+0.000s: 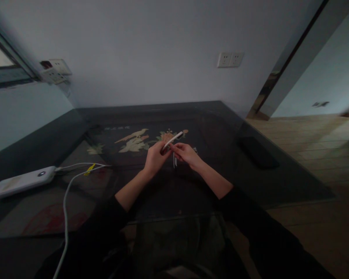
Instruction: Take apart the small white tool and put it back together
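Note:
Over the middle of the dark table, my left hand (155,158) is closed around a slim white curved strip with a dark end (172,140). The strip slants up and to the right, out past my fingers. My right hand (187,155) meets the left one from the right, its thumb and fingers pinched together near the lower part of the strip. A short white piece (175,160) hangs beneath the right fingers; I cannot tell if it belongs to the same thing. My fingers hide where the parts meet.
A white power bank (23,180) lies at the left of the table (151,201), with a white cable (66,217) running toward me and a yellow tag (89,169) on it. A flat black object (257,152) lies at the right. Wall sockets (230,59) are behind.

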Action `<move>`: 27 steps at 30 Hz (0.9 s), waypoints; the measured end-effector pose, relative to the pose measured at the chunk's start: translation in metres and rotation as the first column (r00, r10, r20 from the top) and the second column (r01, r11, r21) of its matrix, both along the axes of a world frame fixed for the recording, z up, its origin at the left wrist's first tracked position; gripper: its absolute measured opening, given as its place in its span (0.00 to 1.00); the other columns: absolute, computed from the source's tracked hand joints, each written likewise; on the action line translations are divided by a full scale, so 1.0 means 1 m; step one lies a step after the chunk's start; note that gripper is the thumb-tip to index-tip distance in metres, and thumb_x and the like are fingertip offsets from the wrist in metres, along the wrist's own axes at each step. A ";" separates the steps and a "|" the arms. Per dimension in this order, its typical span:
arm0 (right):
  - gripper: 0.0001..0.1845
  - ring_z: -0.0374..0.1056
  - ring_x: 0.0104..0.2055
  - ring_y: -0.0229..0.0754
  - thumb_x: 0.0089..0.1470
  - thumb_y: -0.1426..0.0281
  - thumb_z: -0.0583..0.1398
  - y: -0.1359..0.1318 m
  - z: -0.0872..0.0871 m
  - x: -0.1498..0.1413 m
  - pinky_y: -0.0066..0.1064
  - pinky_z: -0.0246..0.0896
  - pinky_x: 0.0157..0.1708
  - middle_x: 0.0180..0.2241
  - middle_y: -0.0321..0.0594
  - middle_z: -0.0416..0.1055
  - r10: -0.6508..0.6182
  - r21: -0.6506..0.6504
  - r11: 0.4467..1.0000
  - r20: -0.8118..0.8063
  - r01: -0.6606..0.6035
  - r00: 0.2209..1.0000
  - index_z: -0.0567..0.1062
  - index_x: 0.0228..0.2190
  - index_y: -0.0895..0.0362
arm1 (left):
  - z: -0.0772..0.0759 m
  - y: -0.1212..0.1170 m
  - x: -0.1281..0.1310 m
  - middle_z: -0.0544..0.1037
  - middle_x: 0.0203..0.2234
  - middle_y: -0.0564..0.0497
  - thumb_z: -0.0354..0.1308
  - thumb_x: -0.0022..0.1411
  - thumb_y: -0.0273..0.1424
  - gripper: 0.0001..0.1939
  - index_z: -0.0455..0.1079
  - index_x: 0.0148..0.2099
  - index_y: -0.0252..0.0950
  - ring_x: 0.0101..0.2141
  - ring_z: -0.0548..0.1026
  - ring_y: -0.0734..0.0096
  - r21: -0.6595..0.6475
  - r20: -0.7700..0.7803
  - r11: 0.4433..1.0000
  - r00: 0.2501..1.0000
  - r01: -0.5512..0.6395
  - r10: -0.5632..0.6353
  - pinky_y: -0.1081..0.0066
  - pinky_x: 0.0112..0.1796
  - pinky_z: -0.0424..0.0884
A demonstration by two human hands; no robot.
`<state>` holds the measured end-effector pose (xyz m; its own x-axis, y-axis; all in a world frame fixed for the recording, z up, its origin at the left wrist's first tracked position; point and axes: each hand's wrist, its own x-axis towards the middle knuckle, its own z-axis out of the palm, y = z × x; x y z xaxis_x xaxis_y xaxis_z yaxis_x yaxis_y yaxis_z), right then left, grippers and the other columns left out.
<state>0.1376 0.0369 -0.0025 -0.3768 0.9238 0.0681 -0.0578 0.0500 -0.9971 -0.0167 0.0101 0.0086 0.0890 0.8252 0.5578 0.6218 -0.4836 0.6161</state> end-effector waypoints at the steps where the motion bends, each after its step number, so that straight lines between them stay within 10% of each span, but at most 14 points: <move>1: 0.24 0.51 0.15 0.29 0.47 0.48 0.65 0.000 0.000 0.000 0.24 0.43 0.15 0.14 0.27 0.60 -0.003 0.012 1.000 0.004 0.003 1.000 0.71 0.27 0.57 | 0.000 0.000 0.000 0.64 0.21 0.57 0.60 0.58 0.28 0.02 0.73 0.35 0.35 0.23 0.61 0.77 0.019 -0.006 1.000 1.000 -0.001 0.001 0.75 0.28 0.58; 27: 0.15 0.53 0.17 0.31 0.46 0.60 0.68 0.002 0.010 0.004 0.25 0.42 0.17 0.14 0.28 0.60 -0.187 0.040 0.981 -0.104 0.192 0.977 0.70 0.23 0.56 | 0.005 0.010 -0.009 0.64 0.20 0.57 0.68 0.53 0.29 0.06 0.78 0.36 0.37 0.24 0.63 0.75 0.006 0.097 1.000 0.995 0.009 -0.009 0.74 0.28 0.58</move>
<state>0.1421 0.0386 0.0072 -0.1843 0.9723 0.1438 -0.1408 0.1186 -0.9829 -0.0261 0.0204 0.0138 0.0419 0.8213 0.5689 0.5550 -0.4926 0.6703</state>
